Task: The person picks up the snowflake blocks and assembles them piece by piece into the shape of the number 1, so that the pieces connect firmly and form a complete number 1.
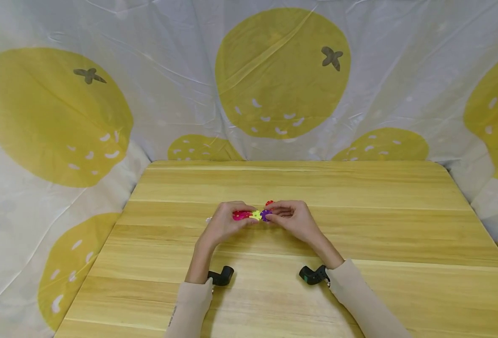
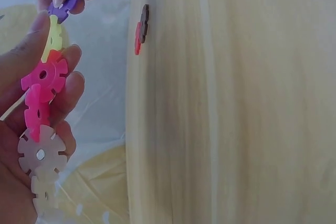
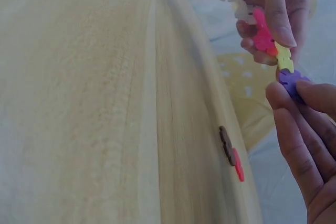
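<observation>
My left hand [image 1: 225, 224] grips a chain of notched plastic snowflake discs. In the left wrist view the chain runs from the pale white discs [image 2: 41, 153] through two pink discs [image 2: 50, 80] to a yellow disc [image 2: 54, 38] between thumb and fingers. My right hand [image 1: 297, 221] pinches a purple disc [image 3: 292, 83] between thumb and fingertip. That purple disc meets the free end of the yellow one; how deeply their slots engage cannot be told. Both hands are above the table, close together.
On the wooden table [image 1: 358, 225] lie a brown disc [image 3: 226, 142] and a red disc [image 3: 238, 165], touching or nearly so, beyond the right hand. Black wrist devices [image 1: 223, 276] sit at both wrists. A fruit-print cloth [image 1: 168, 94] hangs behind the table.
</observation>
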A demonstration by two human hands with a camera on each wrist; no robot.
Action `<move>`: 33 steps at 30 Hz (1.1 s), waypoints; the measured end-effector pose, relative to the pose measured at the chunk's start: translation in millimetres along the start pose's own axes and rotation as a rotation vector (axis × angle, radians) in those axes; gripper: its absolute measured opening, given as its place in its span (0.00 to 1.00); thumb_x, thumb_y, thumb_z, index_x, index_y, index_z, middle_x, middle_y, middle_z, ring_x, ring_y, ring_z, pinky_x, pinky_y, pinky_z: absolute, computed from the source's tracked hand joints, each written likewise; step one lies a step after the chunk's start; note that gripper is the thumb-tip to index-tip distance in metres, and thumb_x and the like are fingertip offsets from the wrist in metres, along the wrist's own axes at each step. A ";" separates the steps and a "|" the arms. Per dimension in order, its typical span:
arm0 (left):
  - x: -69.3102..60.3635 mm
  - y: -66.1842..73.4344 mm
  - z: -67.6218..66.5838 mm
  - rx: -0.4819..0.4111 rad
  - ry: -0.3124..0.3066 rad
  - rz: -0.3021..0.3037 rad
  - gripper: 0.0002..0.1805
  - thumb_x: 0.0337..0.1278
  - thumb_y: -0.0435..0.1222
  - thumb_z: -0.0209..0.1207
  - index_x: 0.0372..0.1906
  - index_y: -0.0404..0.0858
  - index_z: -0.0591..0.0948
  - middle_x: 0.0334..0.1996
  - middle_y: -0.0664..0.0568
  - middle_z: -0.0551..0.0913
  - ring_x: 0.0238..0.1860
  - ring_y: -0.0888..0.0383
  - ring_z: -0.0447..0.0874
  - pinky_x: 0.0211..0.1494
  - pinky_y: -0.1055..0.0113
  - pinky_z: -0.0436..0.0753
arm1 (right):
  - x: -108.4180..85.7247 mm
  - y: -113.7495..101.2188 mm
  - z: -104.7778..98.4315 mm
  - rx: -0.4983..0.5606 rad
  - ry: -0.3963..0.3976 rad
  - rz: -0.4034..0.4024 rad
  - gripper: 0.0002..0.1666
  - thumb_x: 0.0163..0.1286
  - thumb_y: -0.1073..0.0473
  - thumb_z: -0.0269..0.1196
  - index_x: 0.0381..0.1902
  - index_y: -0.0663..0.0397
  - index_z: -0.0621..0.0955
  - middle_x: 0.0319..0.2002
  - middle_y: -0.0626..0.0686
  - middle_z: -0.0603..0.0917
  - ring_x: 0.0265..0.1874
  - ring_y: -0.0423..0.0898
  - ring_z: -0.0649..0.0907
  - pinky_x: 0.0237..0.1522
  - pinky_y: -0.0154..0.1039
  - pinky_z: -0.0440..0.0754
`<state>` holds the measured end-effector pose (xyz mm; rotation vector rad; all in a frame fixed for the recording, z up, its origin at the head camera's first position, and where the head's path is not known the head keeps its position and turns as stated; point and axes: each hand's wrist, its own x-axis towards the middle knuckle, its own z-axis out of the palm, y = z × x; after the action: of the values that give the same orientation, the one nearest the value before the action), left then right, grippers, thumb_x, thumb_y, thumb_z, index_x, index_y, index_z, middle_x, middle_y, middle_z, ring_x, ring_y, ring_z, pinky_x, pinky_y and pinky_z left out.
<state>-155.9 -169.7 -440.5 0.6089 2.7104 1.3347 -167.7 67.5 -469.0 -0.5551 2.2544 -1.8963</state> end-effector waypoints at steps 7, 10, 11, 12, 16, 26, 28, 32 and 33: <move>0.8 3.8 -0.5 0.013 0.007 0.010 0.14 0.59 0.36 0.73 0.49 0.37 0.90 0.40 0.51 0.91 0.37 0.60 0.83 0.39 0.72 0.81 | -1.2 -2.4 2.6 0.105 -0.004 -0.001 0.09 0.69 0.67 0.69 0.46 0.64 0.89 0.42 0.64 0.92 0.38 0.58 0.92 0.43 0.53 0.89; 1.6 4.9 0.1 -0.011 0.009 0.012 0.13 0.59 0.36 0.73 0.48 0.37 0.91 0.38 0.51 0.91 0.36 0.60 0.81 0.38 0.72 0.79 | -1.0 -2.9 3.0 0.124 -0.006 -0.010 0.08 0.69 0.68 0.69 0.45 0.65 0.89 0.41 0.65 0.92 0.38 0.61 0.92 0.43 0.54 0.89; 1.8 5.1 0.4 -0.021 0.008 0.013 0.13 0.59 0.36 0.73 0.48 0.37 0.91 0.38 0.51 0.90 0.36 0.59 0.80 0.37 0.72 0.79 | -0.8 -2.9 2.9 0.125 -0.007 -0.013 0.08 0.69 0.69 0.69 0.45 0.66 0.89 0.40 0.65 0.92 0.38 0.61 0.92 0.43 0.54 0.89; 2.1 5.4 0.8 -0.030 0.006 0.016 0.13 0.59 0.36 0.73 0.47 0.37 0.91 0.38 0.51 0.90 0.36 0.59 0.80 0.37 0.72 0.79 | -0.7 -3.2 2.8 0.122 -0.008 -0.014 0.08 0.69 0.69 0.69 0.44 0.66 0.89 0.40 0.65 0.92 0.37 0.61 0.92 0.42 0.54 0.89; 2.4 6.8 1.1 -0.034 -0.011 0.018 0.13 0.59 0.36 0.73 0.48 0.37 0.91 0.38 0.51 0.90 0.36 0.59 0.79 0.38 0.72 0.79 | -0.3 -2.4 2.6 0.117 -0.016 -0.009 0.08 0.68 0.69 0.69 0.44 0.66 0.89 0.40 0.65 0.92 0.37 0.60 0.92 0.42 0.54 0.89; -0.4 5.1 -4.0 -0.029 -0.040 -0.029 0.13 0.62 0.38 0.71 0.50 0.40 0.90 0.43 0.52 0.90 0.41 0.58 0.82 0.42 0.70 0.82 | 2.0 0.2 4.6 0.122 -0.047 -0.029 0.08 0.72 0.66 0.66 0.46 0.65 0.88 0.40 0.65 0.91 0.38 0.66 0.91 0.43 0.55 0.89; -0.1 5.4 -3.2 -0.014 -0.035 -0.022 0.13 0.61 0.37 0.72 0.49 0.39 0.90 0.43 0.52 0.90 0.43 0.57 0.83 0.46 0.67 0.83 | 1.7 -0.3 4.7 0.113 -0.048 -0.032 0.08 0.72 0.67 0.66 0.45 0.64 0.88 0.40 0.65 0.91 0.37 0.65 0.91 0.43 0.54 0.89; 1.3 5.7 -0.8 0.010 -0.028 -0.010 0.13 0.60 0.37 0.72 0.49 0.38 0.90 0.44 0.51 0.90 0.46 0.56 0.84 0.51 0.63 0.83 | 1.1 -2.1 4.8 0.100 -0.043 -0.046 0.08 0.72 0.68 0.66 0.45 0.65 0.88 0.40 0.65 0.91 0.36 0.63 0.92 0.42 0.54 0.89; 1.8 5.6 -0.2 0.013 -0.027 -0.008 0.13 0.60 0.37 0.72 0.49 0.38 0.90 0.43 0.51 0.90 0.46 0.56 0.85 0.51 0.62 0.84 | 1.0 -2.7 4.6 0.099 -0.042 -0.049 0.08 0.72 0.68 0.66 0.45 0.66 0.88 0.40 0.66 0.91 0.36 0.62 0.92 0.42 0.54 0.89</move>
<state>-155.8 -166.1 -435.9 0.6122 2.6997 1.2985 -166.5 62.5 -467.1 -0.6347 2.1273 -1.9870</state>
